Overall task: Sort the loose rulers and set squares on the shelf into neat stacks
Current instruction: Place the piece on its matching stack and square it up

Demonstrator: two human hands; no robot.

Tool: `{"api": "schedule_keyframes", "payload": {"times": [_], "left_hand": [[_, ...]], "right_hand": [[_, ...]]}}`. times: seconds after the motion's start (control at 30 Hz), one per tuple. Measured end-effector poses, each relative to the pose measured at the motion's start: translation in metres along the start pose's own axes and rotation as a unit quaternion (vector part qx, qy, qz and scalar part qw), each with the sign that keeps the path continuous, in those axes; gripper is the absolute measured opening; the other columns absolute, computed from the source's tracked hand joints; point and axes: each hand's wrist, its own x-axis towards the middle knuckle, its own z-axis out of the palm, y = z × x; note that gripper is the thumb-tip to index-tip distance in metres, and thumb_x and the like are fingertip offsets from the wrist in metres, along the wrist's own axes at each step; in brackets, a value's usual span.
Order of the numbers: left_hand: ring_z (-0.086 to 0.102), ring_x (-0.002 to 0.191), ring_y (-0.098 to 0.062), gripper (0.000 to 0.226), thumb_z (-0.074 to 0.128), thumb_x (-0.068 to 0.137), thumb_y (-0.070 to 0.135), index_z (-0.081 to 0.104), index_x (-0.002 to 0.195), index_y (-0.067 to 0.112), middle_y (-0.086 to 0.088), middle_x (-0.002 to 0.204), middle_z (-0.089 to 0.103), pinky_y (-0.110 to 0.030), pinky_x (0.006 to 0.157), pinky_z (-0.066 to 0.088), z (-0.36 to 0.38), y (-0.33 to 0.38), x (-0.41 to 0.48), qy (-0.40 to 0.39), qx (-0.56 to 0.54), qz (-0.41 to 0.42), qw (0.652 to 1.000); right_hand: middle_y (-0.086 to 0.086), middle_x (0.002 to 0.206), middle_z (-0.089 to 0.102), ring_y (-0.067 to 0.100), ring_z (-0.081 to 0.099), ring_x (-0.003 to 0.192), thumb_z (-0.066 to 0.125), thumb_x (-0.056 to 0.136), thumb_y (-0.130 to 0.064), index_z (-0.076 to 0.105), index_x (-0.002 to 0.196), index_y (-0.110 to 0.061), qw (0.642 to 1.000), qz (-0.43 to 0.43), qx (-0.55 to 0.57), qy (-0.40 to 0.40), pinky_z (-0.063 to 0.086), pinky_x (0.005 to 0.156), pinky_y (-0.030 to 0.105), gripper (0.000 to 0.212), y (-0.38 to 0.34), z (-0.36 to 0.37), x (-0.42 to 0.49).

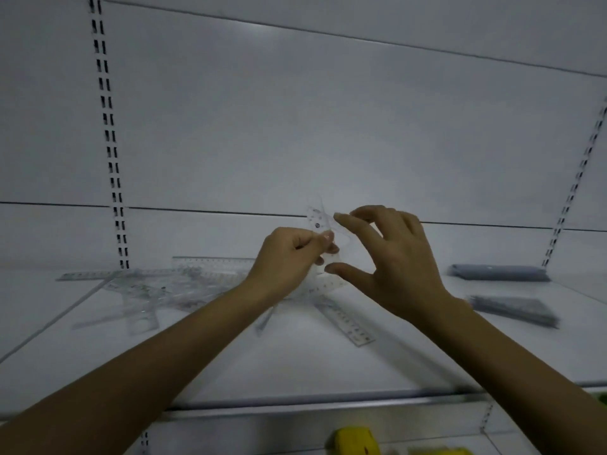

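Flat white metal shelf (197, 366) across the lower view. On it, left of centre, loose heap of clear plastic rulers and set squares (157, 290), overlapping at odd angles. Well apart at right, grey flat bundles (499, 272), blurred. Near the middle, single clear plastic ruler (348, 323), flat on the shelf and slanting forward. Above it, left hand (289, 257): pinches between thumb and curled fingers a small clear plastic piece (318, 223) (ruler or set square, cannot tell), raised off the shelf. Just beside, right hand (394, 261): fingers spread, index tip at the piece's upper edge, thumb near its lower part.
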Motion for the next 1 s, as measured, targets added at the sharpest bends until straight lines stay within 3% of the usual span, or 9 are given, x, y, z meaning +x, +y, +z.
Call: {"api": "schedule_keyframes", "payload": {"times": [0.07,0.17,0.33,0.43,0.5,0.6,0.7,0.83,1.0], "left_hand": [[0.062,0.069,0.010,0.031,0.050,0.094,0.037,0.074,0.093,0.018,0.019,0.079,0.067,-0.001,0.061,0.043,0.036,0.011,0.007,-0.005,-0.026,-0.017,0.999],[0.065,0.082,0.002,0.030,0.052,0.094,0.034,0.075,0.092,0.015,0.011,0.086,0.071,-0.011,0.076,0.046,0.086,0.024,0.016,-0.006,-0.067,-0.025,0.997],[0.067,0.085,-0.009,0.033,0.049,0.095,0.036,0.075,0.093,0.014,0.002,0.093,0.073,-0.022,0.082,0.050,0.161,0.035,0.029,-0.027,-0.068,-0.032,0.997],[0.067,0.076,-0.009,0.036,0.044,0.095,0.044,0.071,0.099,0.021,0.003,0.094,0.071,-0.024,0.076,0.052,0.189,0.033,0.046,0.032,-0.015,-0.044,0.998],[0.068,0.074,-0.010,0.022,0.050,0.094,0.035,0.069,0.098,0.024,0.007,0.099,0.070,-0.033,0.080,0.054,0.194,0.024,0.058,0.076,0.018,-0.041,0.996],[0.065,0.090,-0.016,0.021,0.056,0.090,0.021,0.064,0.108,0.026,0.009,0.115,0.064,-0.030,0.087,0.049,0.186,0.002,0.063,0.078,0.159,-0.025,0.984],[0.058,0.089,-0.013,0.031,0.053,0.092,0.019,0.055,0.122,0.026,0.009,0.121,0.060,-0.021,0.081,0.039,0.171,-0.019,0.055,0.042,0.277,-0.004,0.960],[0.063,0.087,-0.017,0.035,0.051,0.094,0.020,0.047,0.127,0.028,0.009,0.120,0.059,-0.024,0.073,0.045,0.158,-0.028,0.056,0.065,0.271,0.001,0.960],[0.056,0.078,-0.011,0.037,0.052,0.093,0.017,0.045,0.128,0.027,0.011,0.115,0.060,-0.025,0.070,0.042,0.150,-0.038,0.064,0.064,0.273,0.024,0.960]], "right_hand": [[0.005,0.112,0.065,0.022,0.059,0.100,0.053,0.083,-0.056,0.061,0.120,-0.016,1.000,0.020,0.003,0.004,0.042,0.087,0.037,0.056,0.019,-0.008,-0.010],[0.001,0.113,0.065,0.021,0.060,0.101,0.061,0.080,-0.049,0.061,0.116,-0.018,0.997,0.068,0.035,-0.010,0.037,0.086,0.031,0.048,0.056,-0.017,-0.028],[-0.001,0.118,0.065,0.021,0.059,0.108,0.075,0.075,-0.041,0.059,0.123,-0.020,0.986,0.137,0.071,-0.056,0.032,0.093,0.032,0.055,0.121,-0.034,-0.060],[-0.002,0.126,0.059,0.017,0.056,0.110,0.071,0.079,-0.042,0.056,0.129,-0.021,0.979,0.161,0.071,-0.099,0.037,0.088,0.027,0.056,0.158,-0.039,-0.068],[-0.004,0.127,0.053,0.014,0.055,0.106,0.068,0.080,-0.044,0.053,0.132,-0.024,0.972,0.174,0.075,-0.138,0.036,0.078,0.022,0.057,0.184,-0.036,-0.068],[-0.005,0.128,0.055,0.014,0.053,0.111,0.068,0.080,-0.045,0.051,0.133,-0.026,0.960,0.162,0.089,-0.209,0.041,0.083,0.026,0.058,0.211,-0.020,-0.060],[-0.005,0.127,0.058,0.016,0.053,0.113,0.070,0.080,-0.042,0.054,0.128,-0.025,0.946,0.136,0.107,-0.275,0.042,0.090,0.029,0.054,0.218,0.009,-0.047],[-0.001,0.119,0.062,0.019,0.056,0.105,0.066,0.080,-0.047,0.058,0.123,-0.021,0.923,0.079,0.067,-0.371,0.043,0.085,0.029,0.051,0.213,0.052,-0.029],[0.001,0.099,0.068,0.019,0.060,0.083,0.067,0.076,-0.050,0.070,0.103,-0.017,0.907,0.052,0.067,-0.412,0.045,0.066,0.030,0.042,0.205,0.083,-0.022]]}}
